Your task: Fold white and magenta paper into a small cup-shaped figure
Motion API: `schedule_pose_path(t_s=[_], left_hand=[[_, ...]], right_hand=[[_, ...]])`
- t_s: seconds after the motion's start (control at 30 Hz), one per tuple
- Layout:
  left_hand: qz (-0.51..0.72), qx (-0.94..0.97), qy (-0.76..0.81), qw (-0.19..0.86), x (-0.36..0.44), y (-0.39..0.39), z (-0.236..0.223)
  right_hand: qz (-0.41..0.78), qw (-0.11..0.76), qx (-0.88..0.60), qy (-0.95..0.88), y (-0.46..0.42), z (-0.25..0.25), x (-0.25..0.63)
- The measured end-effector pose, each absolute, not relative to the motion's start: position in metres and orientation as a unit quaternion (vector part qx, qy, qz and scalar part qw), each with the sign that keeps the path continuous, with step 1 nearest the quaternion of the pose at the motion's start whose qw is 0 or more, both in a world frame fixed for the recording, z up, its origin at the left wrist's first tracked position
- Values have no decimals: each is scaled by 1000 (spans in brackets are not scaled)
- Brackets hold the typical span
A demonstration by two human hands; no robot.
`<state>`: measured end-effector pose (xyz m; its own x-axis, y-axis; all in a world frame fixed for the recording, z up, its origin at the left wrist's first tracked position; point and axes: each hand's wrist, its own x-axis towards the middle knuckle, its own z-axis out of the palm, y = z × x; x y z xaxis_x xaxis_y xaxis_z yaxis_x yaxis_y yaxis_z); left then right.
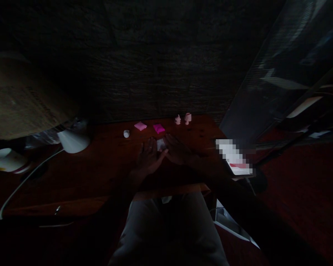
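Observation:
In dim light, my left hand point(149, 158) and my right hand point(178, 150) lie low over the brown wooden table point(108, 166), fingers stretched forward. Between them is a small, flat, whitish piece point(161, 144); the fingers touch its sides, and its kind is too dark to make out. My thumbs come close together just below it. Beyond my fingertips lie a bright magenta square piece point(159, 128) and a paler pink square piece point(140, 126). A small white lump point(126, 133) sits to their left. Two small pale pink figures point(178, 119) point(188, 118) stand at the right.
At the left are a paper cup point(7, 159), a white cone-shaped object point(74, 141) with a pale cable point(27, 180), and a large brown bag point(24, 98). A lit screen point(234, 157), partly blurred out, stands at the right edge. A dark wall point(155, 59) rises behind.

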<state>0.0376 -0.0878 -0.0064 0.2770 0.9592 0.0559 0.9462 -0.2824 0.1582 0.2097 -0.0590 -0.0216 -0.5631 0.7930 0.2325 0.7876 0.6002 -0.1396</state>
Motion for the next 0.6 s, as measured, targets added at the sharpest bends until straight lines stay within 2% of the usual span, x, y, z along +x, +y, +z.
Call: schedule_pose_path(t_s=[0.3,0.47,0.6], left_hand=[[31,804,589,75,30,-83,0],[43,799,595,69,30,-87,1],[33,800,595,71,31,-88,0]], right_hand=[[19,138,-459,-877,-58,-19,207],[8,191,-438,-878,-62,-24,212],[5,192,-424,-885,-63,-31,214]])
